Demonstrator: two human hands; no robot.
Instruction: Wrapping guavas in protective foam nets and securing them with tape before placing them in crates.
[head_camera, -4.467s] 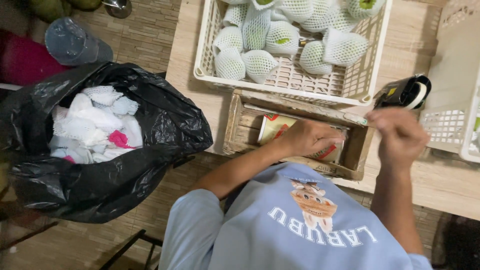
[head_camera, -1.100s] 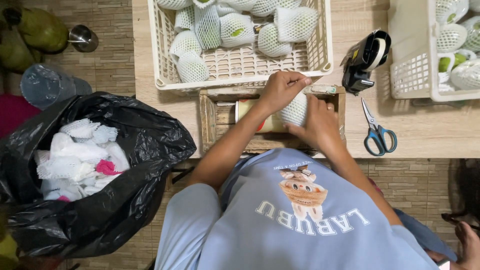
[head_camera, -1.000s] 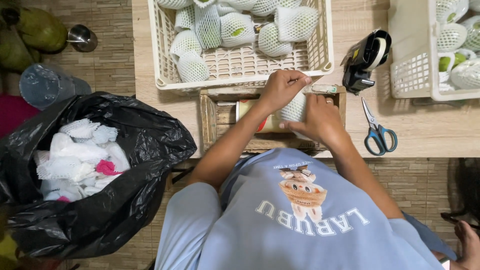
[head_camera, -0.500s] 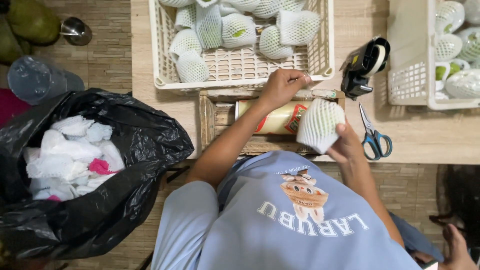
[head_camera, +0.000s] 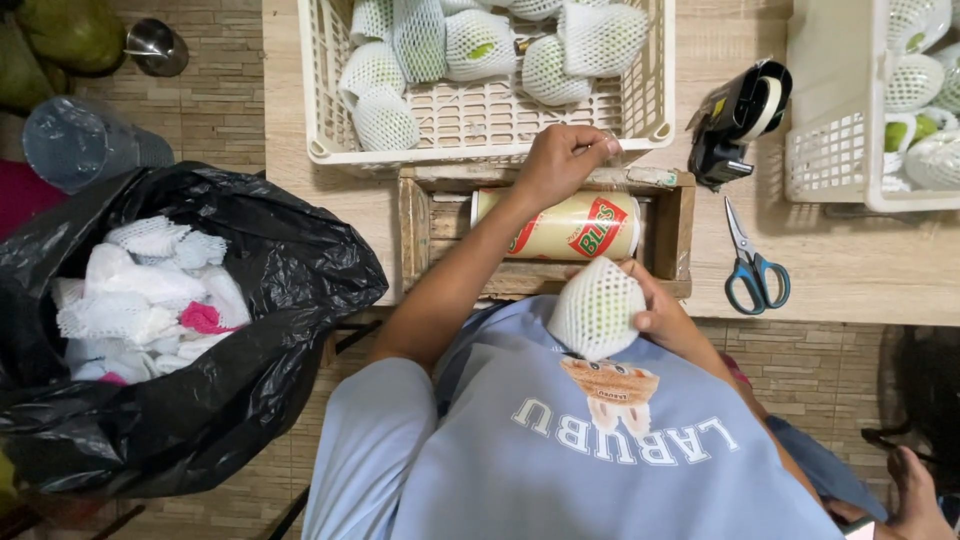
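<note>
- The right hand is cupped around a fruit in a white foam net sleeve, fingers curled on its right side, held close against the person's chest, just on the near side of the wooden box.
- The netted fruit is roughly egg-shaped; its long axis runs near to far, slightly tilted, with the narrower end pointing toward the chest.
- The left hand is closed in a pinch at the far rim of the wooden box; a thin clear film seems to be between its fingertips, though what exactly they grip is hard to tell.
- Directly below the left hand, inside the box, lies a roll of cling film in a yellow wrapper, its long axis lying left to right across the box.
- Just beyond the left hand stands a cream plastic crate with more netted fruits; its near wall almost touches the box.
- To the right of the right hand, on bare tabletop, lie blue-handled scissors, blades pointing away; beyond them is a black tape dispenser, then a second white crate.
- Well to the left of both hands, a black rubbish bag gapes open, holding discarded white foam nets.
- Open tabletop lies between the box and the scissors.
</note>
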